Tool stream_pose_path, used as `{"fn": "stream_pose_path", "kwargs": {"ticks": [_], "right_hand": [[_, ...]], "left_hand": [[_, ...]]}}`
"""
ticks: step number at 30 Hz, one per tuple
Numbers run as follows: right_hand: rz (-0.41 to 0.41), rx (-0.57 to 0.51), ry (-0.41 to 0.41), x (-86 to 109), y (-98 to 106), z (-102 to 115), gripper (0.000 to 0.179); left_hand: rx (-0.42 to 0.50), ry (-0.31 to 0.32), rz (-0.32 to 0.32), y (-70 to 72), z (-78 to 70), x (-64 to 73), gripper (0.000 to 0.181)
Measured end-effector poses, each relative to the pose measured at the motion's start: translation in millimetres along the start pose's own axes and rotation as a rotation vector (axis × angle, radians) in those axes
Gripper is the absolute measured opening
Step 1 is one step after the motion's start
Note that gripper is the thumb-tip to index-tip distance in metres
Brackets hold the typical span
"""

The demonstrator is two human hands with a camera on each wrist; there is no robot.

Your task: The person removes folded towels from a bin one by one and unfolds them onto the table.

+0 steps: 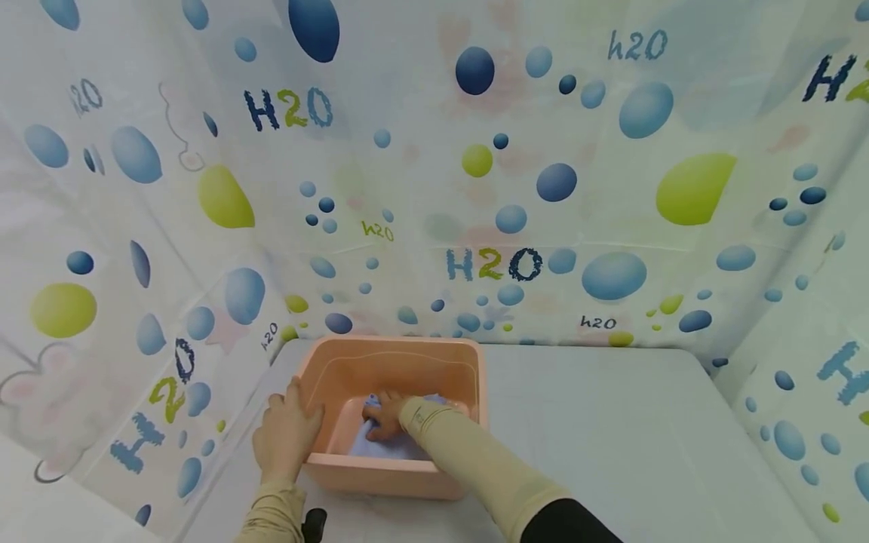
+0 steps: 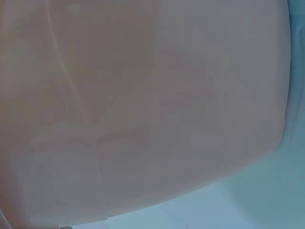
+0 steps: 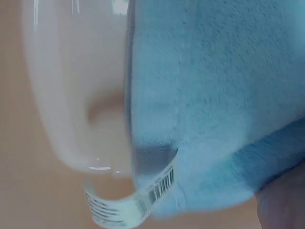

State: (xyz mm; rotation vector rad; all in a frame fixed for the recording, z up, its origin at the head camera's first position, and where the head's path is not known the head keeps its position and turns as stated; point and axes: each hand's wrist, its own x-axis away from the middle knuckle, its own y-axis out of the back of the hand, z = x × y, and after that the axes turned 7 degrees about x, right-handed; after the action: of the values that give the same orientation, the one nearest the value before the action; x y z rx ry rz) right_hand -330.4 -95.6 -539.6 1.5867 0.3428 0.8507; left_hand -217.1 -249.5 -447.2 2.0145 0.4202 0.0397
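Note:
A peach-coloured plastic basin [image 1: 390, 480] sits on the table. My left hand [image 1: 287, 434] holds its left rim near the front corner, thumb over the inner side and fingers along the outer side. Inside the basin, my right hand [image 1: 385, 416] grips a light blue towel [image 1: 387, 445], which bunches up around the fingertips. The right wrist view shows the towel close up, with a white barcode label [image 3: 119, 212] curling from its edge; only a bit of the hand appears at lower right. Basin wall [image 2: 190, 105] fills most of the left wrist view, where the left hand cannot be made out.
A pale cover lies over the table [image 1: 584, 422], stretching to the right of the basin. Behind and at both sides hangs a white curtain [image 1: 421, 181] printed with blue and green drops and H2O lettering. The basin's back wall stands close to the curtain.

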Motion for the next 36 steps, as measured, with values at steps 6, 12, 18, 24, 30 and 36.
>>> {"fn": "stream_pose_path", "kwargs": {"ticks": [6, 12, 18, 24, 30, 36], "right_hand": [[-0.164, 0.212, 0.203, -10.2, 2, -7, 0.034], [-0.320, 0.376, 0.369, -9.9, 8, -11, 0.033], [-0.428, 0.566, 0.304, -8.9, 8, -13, 0.047], [-0.438, 0.620, 0.265, -6.8, 12, -18, 0.053], [-0.488, 0.622, 0.279, -5.7, 18, -21, 0.054], [-0.552, 0.637, 0.287, -2.6, 30, -11, 0.055]], "left_hand": [[-0.002, 0.001, 0.002, 0.6, -0.1, 2.7, 0.067], [-0.007, 0.006, 0.018, -1.7, 0.2, 2.9, 0.067], [-0.014, 0.004, 0.009, -2.6, 1.1, 1.3, 0.068], [-0.022, -0.002, 0.007, -3.9, -1.8, -2.3, 0.069], [-0.029, -0.004, 0.002, -6.2, -5.6, -2.8, 0.068], [-0.047, -0.007, 0.006, -3.0, -2.8, -3.5, 0.067]]}}
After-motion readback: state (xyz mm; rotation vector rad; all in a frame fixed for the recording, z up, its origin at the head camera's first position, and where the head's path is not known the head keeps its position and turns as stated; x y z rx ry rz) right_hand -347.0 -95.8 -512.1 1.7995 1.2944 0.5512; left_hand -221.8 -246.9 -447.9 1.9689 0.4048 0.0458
